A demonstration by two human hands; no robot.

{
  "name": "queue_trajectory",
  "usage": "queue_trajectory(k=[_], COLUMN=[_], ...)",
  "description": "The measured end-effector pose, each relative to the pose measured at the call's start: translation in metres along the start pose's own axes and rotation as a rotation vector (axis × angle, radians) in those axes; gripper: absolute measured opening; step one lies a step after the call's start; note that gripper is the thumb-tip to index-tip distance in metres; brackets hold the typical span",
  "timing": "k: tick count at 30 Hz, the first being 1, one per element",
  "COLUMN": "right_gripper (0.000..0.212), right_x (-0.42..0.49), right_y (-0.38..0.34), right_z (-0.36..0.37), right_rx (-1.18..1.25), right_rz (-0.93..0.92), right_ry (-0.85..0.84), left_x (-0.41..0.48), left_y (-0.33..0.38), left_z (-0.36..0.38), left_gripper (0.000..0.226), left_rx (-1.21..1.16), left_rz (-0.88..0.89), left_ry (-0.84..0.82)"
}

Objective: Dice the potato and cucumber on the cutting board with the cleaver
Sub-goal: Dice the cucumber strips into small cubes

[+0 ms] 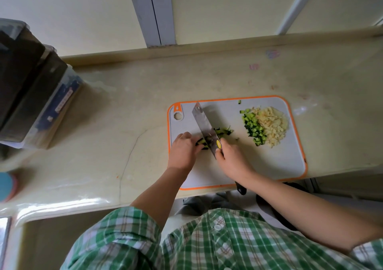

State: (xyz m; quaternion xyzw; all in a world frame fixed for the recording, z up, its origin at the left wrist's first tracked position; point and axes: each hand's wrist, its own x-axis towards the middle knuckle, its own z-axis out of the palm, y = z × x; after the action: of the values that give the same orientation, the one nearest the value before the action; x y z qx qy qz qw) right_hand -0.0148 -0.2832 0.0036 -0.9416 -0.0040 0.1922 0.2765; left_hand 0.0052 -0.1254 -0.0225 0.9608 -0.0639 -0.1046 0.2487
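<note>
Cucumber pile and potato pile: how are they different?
The diced cucumber pile is green with dark skin; the diced potato pile is pale yellow. The potato pile is bigger, the cucumber pile nearer the cleaver. Both are small pieces, touching, on the cutting board.

counter [103, 135] | cutting board [269, 166] right | dark containers [31, 87] left | blue object [6, 187] left edge

Grey cutting board [259, 166] with orange rim, lying flat. Steel cleaver [204, 124], edge down, set diagonally across dark green cucumber strips [222, 132] at the board's left-centre. Heaps of diced cucumber [253, 128] and pale diced potato [273, 124] touch at the right.
</note>
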Motion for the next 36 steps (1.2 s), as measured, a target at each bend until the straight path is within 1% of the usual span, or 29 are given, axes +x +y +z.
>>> queue_trajectory(k=[2,5,11,16,22,25,31,36], right_gripper=[0.015,0.015,0.015,0.014,0.01,0.008,0.015,0.015], right_x=[-0.001,-0.005,-0.008,-0.006,-0.007,-0.005,-0.001,-0.004], right_y=[-0.002,-0.006,-0.005,-0.001,0.004,0.005,0.001,-0.002], right_z=[-0.009,-0.017,-0.009,0.006,0.021,0.019,0.003,-0.004], right_rx=[0.022,0.011,-0.036,-0.018,-0.031,-0.016,0.025,-0.024], right_rz=[-0.001,-0.008,-0.018,-0.014,-0.025,-0.026,-0.033,-0.066], right_ry=[-0.006,-0.032,-0.067,-0.037,-0.001,0.021,0.042,0.013], left_x=[-0.001,0.0,0.004,0.006,0.006,0.005,0.004,0.004], left_y=[-0.002,-0.003,0.0,0.0,0.001,0.0,-0.002,-0.002], left_z=[-0.001,-0.001,0.0,0.0,0.0,0.001,-0.002,-0.002], left_gripper=[0.026,0.023,0.019,0.017,0.017,0.017,0.02,0.021], left_rx=[0.006,0.048,0.048,0.011,0.026,0.027,0.055,0.067], left_rz=[0.009,0.0,-0.043,-0.074,-0.068,-0.052,-0.02,-0.024], left_ry=[0.014,-0.007,-0.032,-0.035,-0.05,-0.039,-0.037,-0.034])
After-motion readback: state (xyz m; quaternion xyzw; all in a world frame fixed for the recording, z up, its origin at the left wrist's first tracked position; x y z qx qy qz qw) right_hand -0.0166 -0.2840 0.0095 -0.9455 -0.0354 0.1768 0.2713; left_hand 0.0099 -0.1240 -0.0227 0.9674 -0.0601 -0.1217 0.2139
